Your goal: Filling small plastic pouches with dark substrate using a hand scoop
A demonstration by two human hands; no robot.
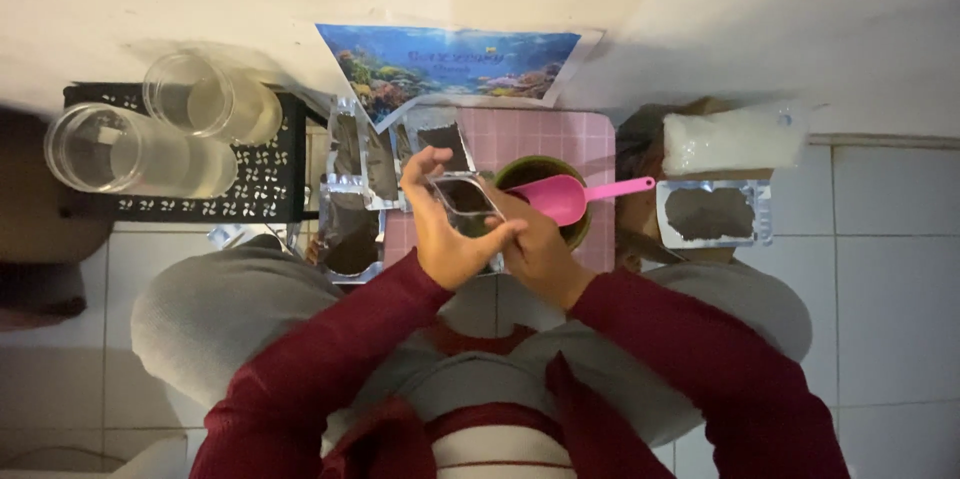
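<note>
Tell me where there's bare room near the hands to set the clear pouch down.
The white floor tiles right of the filled pouch are bare, and so is a strip of the pink mat behind the green bowl. It is crowded left of the left hand, with stacked pouches and the black crate.

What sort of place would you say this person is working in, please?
Probably a home floor used as a makeshift packing spot: the person sits on pale floor tiles against a wall, with clear plastic jars on a low black crate and pouches of dark powder around.
</note>
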